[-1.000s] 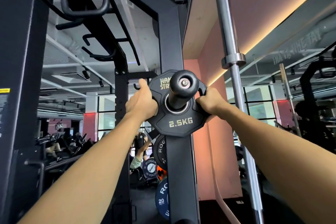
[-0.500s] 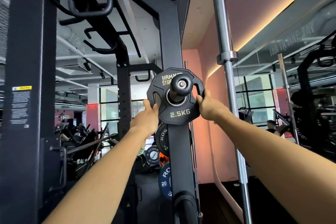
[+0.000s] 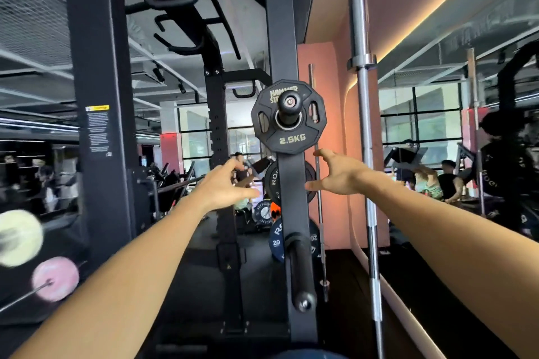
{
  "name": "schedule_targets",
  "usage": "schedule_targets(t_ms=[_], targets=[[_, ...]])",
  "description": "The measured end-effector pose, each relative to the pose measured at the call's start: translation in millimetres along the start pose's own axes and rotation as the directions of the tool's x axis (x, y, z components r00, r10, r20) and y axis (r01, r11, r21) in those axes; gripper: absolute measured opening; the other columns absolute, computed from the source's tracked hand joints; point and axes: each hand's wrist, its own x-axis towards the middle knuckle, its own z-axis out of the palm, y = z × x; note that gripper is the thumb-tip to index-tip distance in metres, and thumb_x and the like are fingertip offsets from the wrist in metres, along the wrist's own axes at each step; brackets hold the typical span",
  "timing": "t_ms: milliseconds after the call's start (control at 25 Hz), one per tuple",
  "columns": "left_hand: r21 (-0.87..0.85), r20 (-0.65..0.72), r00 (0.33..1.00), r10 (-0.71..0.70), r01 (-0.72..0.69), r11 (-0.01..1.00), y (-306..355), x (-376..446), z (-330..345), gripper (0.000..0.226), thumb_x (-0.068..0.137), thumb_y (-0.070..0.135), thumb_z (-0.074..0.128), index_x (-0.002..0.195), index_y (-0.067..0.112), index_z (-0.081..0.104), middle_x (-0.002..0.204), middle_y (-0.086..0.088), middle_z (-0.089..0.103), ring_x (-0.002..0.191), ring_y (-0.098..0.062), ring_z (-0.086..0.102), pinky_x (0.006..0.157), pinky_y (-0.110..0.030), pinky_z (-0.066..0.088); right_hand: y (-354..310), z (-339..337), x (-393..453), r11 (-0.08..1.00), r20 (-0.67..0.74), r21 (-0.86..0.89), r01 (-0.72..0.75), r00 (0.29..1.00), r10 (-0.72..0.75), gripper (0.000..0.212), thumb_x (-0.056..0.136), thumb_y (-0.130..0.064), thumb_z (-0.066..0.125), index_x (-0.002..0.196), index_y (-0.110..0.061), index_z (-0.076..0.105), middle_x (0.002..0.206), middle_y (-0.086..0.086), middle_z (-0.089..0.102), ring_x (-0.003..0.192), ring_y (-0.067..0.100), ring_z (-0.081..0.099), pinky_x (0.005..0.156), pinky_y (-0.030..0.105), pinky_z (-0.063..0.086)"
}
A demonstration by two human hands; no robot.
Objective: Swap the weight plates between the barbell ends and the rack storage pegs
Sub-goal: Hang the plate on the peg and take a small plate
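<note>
Black and twelve-sided, the 2.5KG rubber weight plate (image 3: pixel 288 118) hangs on the upper black storage peg (image 3: pixel 289 108) of the black steel rack upright (image 3: pixel 294 213). We hold our left hand (image 3: pixel 226 188) and right hand (image 3: pixel 339 173) just below it, either side of the upright, fingers spread wide, holding nothing. Behind the upright, a black plate (image 3: pixel 272 181) and a blue plate (image 3: pixel 276 239) are half hidden. At far left a pale yellow disc (image 3: pixel 17 237) and a pink disc (image 3: pixel 55 278) are blurred, cut off.
</note>
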Motion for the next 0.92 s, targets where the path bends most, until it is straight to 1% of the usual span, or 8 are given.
schedule_targets(t_ms=[120,200,360,480,560,720,760,920], targets=[[0.025,0.014,0.995,-0.096,0.095,0.995,-11.8,-45.5,-23.8,0.071,0.071,0.051,0.080,0.130,0.031,0.046,0.128,0.001,0.047,0.114,-0.021,0.051,0.090,-0.034,0.040,-25.6,11.5,-27.9,0.999,0.061,0.002,0.044,0.997,-0.044,0.094,0.072,-0.061,0.069,0.147,-0.026,0.023,0.150,0.004,0.037,0.131,0.030,0.044,0.108,0.047,0.037],[0.038,0.009,0.989,-0.148,0.147,0.988,-22.5,-73.9,-42.4,0.073,0.070,0.048,0.081,0.131,0.029,0.046,0.136,-0.002,0.047,0.122,-0.022,0.048,0.090,-0.033,0.039,-46.8,19.5,-42.0,0.998,0.099,-0.004,0.063,0.993,-0.062,0.093,0.071,-0.061,0.070,0.146,-0.026,0.025,0.148,0.005,0.037,0.129,0.031,0.045,0.108,0.048,0.036],[0.087,-0.046,0.976,-0.212,0.216,0.973,-45.8,-128.3,-87.4,0.074,0.070,0.049,0.081,0.132,0.028,0.047,0.137,-0.004,0.047,0.118,-0.021,0.048,0.086,-0.031,0.038,-98.3,33.4,-65.7,0.990,0.117,0.039,0.133,0.984,-0.137,0.087,0.072,-0.060,0.069,0.142,-0.026,0.030,0.142,0.005,0.044,0.128,0.031,0.045,0.108,0.049,0.034],[0.085,-0.078,0.953,-0.293,0.299,0.951,-74.8,-166.7,-127.7,0.072,0.070,0.048,0.082,0.129,0.030,0.046,0.135,-0.004,0.045,0.120,-0.024,0.048,0.091,-0.037,0.044,-149.5,46.4,-82.3,0.978,0.147,0.066,0.197,0.968,-0.204,0.087,0.073,-0.060,0.067,0.145,-0.032,0.026,0.145,0.001,0.042,0.132,0.029,0.042,0.110,0.049,0.030],[0.077,-0.094,0.943,-0.321,0.328,0.942,-94.9,-188.9,-155.9,0.072,0.070,0.046,0.082,0.130,0.028,0.046,0.130,-0.004,0.047,0.115,-0.024,0.050,0.089,-0.036,0.044,-187.1,52.4,-89.5,0.968,0.164,0.092,0.234,0.955,-0.247,0.088,0.072,-0.060,0.067,0.145,-0.035,0.026,0.142,-0.001,0.046,0.130,0.027,0.044,0.109,0.050,0.031],[0.089,-0.148,0.929,-0.339,0.354,0.931,-135.2,-239.0,-222.4,0.071,0.072,0.041,0.082,0.130,0.024,0.044,0.093,0.004,0.052,0.093,-0.022,0.053,0.073,-0.032,0.040,-279.9,66.7,-110.4,0.946,0.151,0.129,0.298,0.937,-0.316,0.089,0.072,-0.062,0.067,0.146,-0.033,0.026,0.147,0.000,0.042,0.132,0.028,0.044,0.110,0.049,0.032],[0.114,-0.159,0.928,-0.338,0.357,0.927,-147.7,-251.7,-240.4,0.072,0.072,0.042,0.082,0.131,0.024,0.044,0.096,0.004,0.052,0.095,-0.022,0.053,0.075,-0.031,0.040,-304.1,72.4,-114.8,0.940,0.152,0.138,0.312,0.931,-0.331,0.089,0.072,-0.063,0.067,0.146,-0.033,0.026,0.148,0.000,0.042,0.132,0.028,0.044,0.110,0.049,0.032],[0.186,-0.164,0.925,-0.342,0.370,0.910,-194.9,-296.1,-305.2,0.080,0.068,0.050,0.081,0.135,0.026,0.043,0.129,0.000,0.048,0.112,-0.019,0.049,0.085,-0.031,0.037,-392.6,90.3,-132.8,0.925,0.161,0.167,0.341,0.916,-0.367,0.091,0.070,-0.066,0.065,0.145,-0.035,0.024,0.148,-0.001,0.040,0.131,0.028,0.045,0.110,0.049,0.033]])
